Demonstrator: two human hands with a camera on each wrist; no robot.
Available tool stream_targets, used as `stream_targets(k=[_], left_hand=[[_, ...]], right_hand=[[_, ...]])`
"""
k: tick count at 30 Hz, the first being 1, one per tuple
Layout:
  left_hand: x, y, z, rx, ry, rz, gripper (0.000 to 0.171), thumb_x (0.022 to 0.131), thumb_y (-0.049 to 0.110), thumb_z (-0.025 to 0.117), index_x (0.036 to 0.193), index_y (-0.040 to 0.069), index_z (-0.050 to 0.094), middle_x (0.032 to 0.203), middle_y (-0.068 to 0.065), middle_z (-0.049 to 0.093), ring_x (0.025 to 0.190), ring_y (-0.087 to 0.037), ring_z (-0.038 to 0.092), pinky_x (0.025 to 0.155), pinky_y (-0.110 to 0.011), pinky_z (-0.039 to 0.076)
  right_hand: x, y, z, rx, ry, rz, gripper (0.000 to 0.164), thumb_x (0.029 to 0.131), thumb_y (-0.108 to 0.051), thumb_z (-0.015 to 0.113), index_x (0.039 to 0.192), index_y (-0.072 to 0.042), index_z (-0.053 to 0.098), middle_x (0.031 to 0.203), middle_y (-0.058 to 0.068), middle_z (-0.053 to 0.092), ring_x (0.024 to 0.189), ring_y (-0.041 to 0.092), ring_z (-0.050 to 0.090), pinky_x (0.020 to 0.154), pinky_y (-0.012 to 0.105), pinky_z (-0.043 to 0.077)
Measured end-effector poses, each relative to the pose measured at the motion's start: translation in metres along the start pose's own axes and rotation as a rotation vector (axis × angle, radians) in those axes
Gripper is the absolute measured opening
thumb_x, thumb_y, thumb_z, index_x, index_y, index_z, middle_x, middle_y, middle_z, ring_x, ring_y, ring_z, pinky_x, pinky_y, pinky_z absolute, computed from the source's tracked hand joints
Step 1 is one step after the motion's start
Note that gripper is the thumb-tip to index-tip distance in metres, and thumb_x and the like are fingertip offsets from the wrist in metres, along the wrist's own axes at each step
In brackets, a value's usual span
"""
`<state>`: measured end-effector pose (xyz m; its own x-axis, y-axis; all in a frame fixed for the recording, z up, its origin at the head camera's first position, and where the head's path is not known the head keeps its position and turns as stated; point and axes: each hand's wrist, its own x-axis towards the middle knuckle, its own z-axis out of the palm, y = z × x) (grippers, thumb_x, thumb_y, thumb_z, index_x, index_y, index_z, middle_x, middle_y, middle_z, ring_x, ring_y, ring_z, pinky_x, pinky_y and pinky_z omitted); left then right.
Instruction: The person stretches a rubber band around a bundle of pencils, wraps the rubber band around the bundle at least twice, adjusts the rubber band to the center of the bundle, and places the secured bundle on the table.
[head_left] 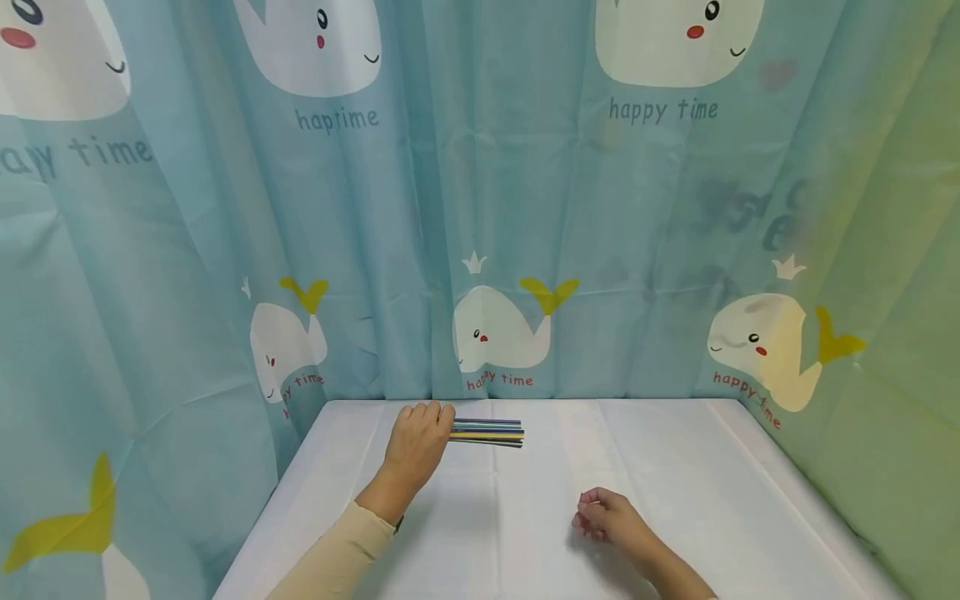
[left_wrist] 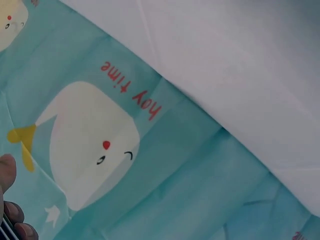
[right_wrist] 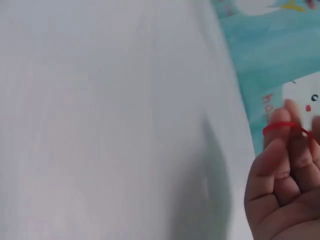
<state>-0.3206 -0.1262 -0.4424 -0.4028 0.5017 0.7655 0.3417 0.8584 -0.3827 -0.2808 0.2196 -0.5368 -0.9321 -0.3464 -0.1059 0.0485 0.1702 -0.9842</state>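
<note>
Above the far part of the white table, my left hand point(head_left: 420, 437) grips a bundle of thin coloured sticks point(head_left: 491, 432). They are dark blue, light blue, yellow and black, lie nearly level, and point right. In the left wrist view only some fingertips point(left_wrist: 14, 212) and a bit of the bundle show at the lower left corner. My right hand point(head_left: 611, 517) hovers over the nearer right part of the table, fingers curled. A red rubber band point(right_wrist: 281, 123) is looped about its fingers in the right wrist view; in the head view the band is too small to make out.
A white cloth covers the table point(head_left: 675, 467). Behind it and along both sides hangs a blue-green curtain point(head_left: 615, 225) printed with whales, touching or near the table's edges.
</note>
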Motion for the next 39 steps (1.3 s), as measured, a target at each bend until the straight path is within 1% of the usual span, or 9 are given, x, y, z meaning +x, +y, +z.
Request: stream_targets(k=[4, 8, 10, 14, 20, 24, 29, 33, 39], left_hand=[[-0.002, 0.000, -0.001, -0.001, -0.050, -0.004, 0.033, 0.097, 0.007, 0.023, 0.083, 0.006, 0.052, 0.066, -0.006, 0.045, 0.054, -0.022, 0.043, 0.049, -0.030, 0.024], [-0.003, -0.001, -0.002, 0.007, -0.102, -0.013, 0.006, 0.092, 0.006, 0.052, 0.086, 0.007, 0.054, 0.069, -0.006, 0.048, 0.057, -0.022, 0.047, 0.051, -0.030, 0.027], [-0.004, -0.002, -0.001, 0.008, -0.111, -0.015, 0.008, 0.087, 0.006, 0.063, 0.087, 0.007, 0.054, 0.070, -0.006, 0.049, 0.058, -0.022, 0.048, 0.051, -0.030, 0.028], [-0.005, -0.004, -0.001, -0.004, -0.111, -0.023, 0.013, 0.084, 0.005, 0.066, 0.087, 0.006, 0.054, 0.070, -0.007, 0.048, 0.057, -0.023, 0.048, 0.051, -0.030, 0.028], [-0.005, -0.002, -0.003, -0.005, -0.121, -0.024, 0.013, 0.085, 0.005, 0.066, 0.088, 0.006, 0.053, 0.070, -0.006, 0.048, 0.058, -0.022, 0.047, 0.052, -0.030, 0.028], [-0.006, -0.001, -0.004, -0.009, -0.127, -0.025, 0.019, 0.082, 0.005, 0.071, 0.088, 0.006, 0.053, 0.070, -0.006, 0.048, 0.058, -0.023, 0.047, 0.051, -0.031, 0.028], [-0.006, 0.002, -0.005, -0.012, -0.136, -0.018, 0.021, 0.081, 0.008, 0.073, 0.088, 0.007, 0.053, 0.070, -0.006, 0.048, 0.059, -0.022, 0.049, 0.052, -0.030, 0.029], [-0.005, 0.008, -0.006, 0.003, -0.138, 0.015, 0.023, 0.080, 0.012, 0.076, 0.088, 0.008, 0.054, 0.070, -0.004, 0.049, 0.061, -0.020, 0.050, 0.052, -0.030, 0.030], [-0.003, 0.020, -0.009, -0.006, -0.109, 0.080, 0.028, 0.079, 0.020, 0.079, 0.087, 0.010, 0.055, 0.070, -0.003, 0.048, 0.060, -0.018, 0.049, 0.052, -0.028, 0.030]], right_hand=[[0.000, -0.001, 0.001, 0.338, -0.050, 0.061, 0.022, 0.102, -0.021, 0.047, 0.111, -0.001, 0.052, 0.091, 0.002, 0.067, 0.082, 0.014, 0.065, 0.074, 0.028, 0.051], [-0.003, -0.006, 0.001, 0.712, -0.165, 0.056, 0.023, 0.105, -0.012, 0.037, 0.115, -0.007, 0.057, 0.103, 0.003, 0.066, 0.091, 0.014, 0.065, 0.084, 0.027, 0.051], [-0.005, -0.011, 0.002, 0.873, -0.205, 0.051, 0.029, 0.105, -0.008, 0.033, 0.117, -0.008, 0.060, 0.111, 0.005, 0.064, 0.094, 0.016, 0.064, 0.086, 0.027, 0.049], [-0.007, -0.023, 0.005, 0.994, -0.224, -0.016, 0.038, 0.102, 0.003, 0.032, 0.126, -0.013, 0.057, 0.127, 0.003, 0.059, 0.096, 0.016, 0.062, 0.076, 0.021, 0.048], [-0.007, -0.031, 0.012, 0.912, -0.170, -0.127, 0.035, 0.096, 0.012, 0.040, 0.118, -0.015, 0.035, 0.135, -0.002, 0.057, 0.083, 0.012, 0.064, 0.048, 0.012, 0.036], [-0.006, -0.033, 0.015, 0.787, -0.136, -0.204, 0.035, 0.093, 0.013, 0.047, 0.115, -0.012, 0.036, 0.138, -0.001, 0.055, 0.074, 0.009, 0.064, 0.042, 0.010, 0.031], [-0.001, -0.045, 0.021, 0.524, 0.011, -0.212, 0.037, 0.091, 0.003, 0.061, 0.116, -0.009, 0.037, 0.140, 0.010, 0.053, 0.065, 0.012, 0.064, 0.039, 0.014, 0.028], [0.006, -0.060, 0.025, 0.230, 0.113, -0.132, 0.058, 0.082, -0.009, 0.076, 0.121, -0.009, 0.033, 0.141, 0.015, 0.051, 0.068, 0.031, 0.069, 0.039, 0.021, 0.033], [0.016, -0.089, 0.030, -0.073, 0.080, -0.156, 0.079, 0.073, -0.016, 0.085, 0.127, -0.008, 0.029, 0.144, 0.016, 0.047, 0.065, 0.035, 0.068, 0.044, 0.036, 0.049]])
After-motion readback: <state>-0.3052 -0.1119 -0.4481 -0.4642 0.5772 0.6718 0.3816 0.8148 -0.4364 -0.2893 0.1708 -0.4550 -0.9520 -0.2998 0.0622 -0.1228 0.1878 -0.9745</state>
